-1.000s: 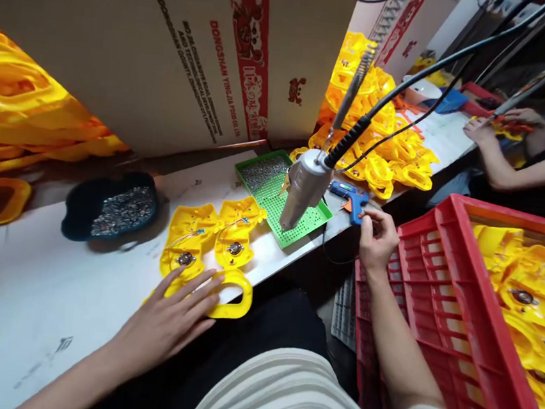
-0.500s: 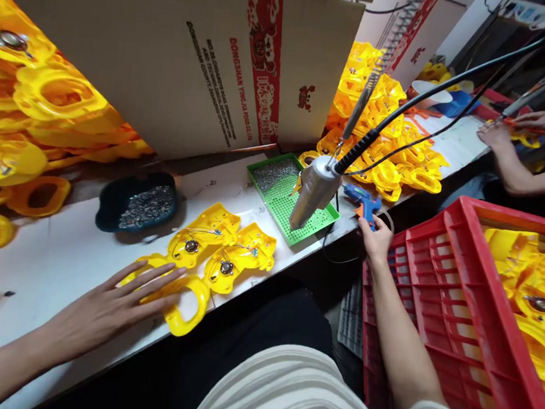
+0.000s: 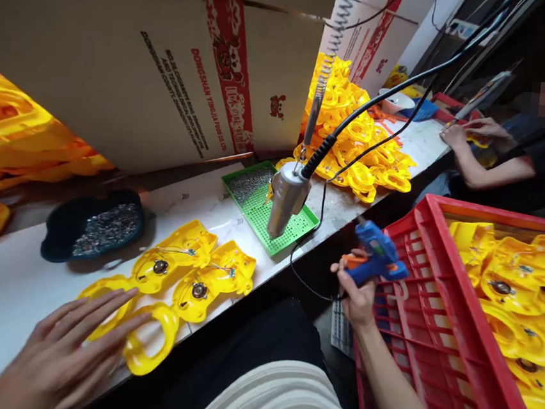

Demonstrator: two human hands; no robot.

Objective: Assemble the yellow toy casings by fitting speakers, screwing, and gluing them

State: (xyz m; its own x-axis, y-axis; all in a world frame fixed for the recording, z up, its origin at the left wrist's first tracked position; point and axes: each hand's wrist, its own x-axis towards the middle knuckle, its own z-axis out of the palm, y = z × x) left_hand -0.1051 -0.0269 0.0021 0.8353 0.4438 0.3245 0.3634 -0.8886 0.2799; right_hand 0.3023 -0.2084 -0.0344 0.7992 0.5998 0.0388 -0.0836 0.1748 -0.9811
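My right hand is closed round the handle of a blue glue gun with an orange trigger, raised beside the red crate. On the left, my left hand lies with fingers stretched out over the ring-shaped ends of two yellow plastic shells; whether it touches them I cannot tell. One yellow shell lies farther back and the other yellow shell nearer the bench edge. Each has a round metal speaker-like part and thin wires inside. My left fingers partly cover the rings.
A silver electric screwdriver hangs on a spring above a green tray of screws. A dark bowl holds more screws. A red crate of yellow shells stands right. Behind are a carton, a yellow pile and a co-worker's hands.
My right hand has lifted the glue gun off the bench side and brought it nearer to me. My left hand stays spread at the shells' rings. The view has shifted to the right.
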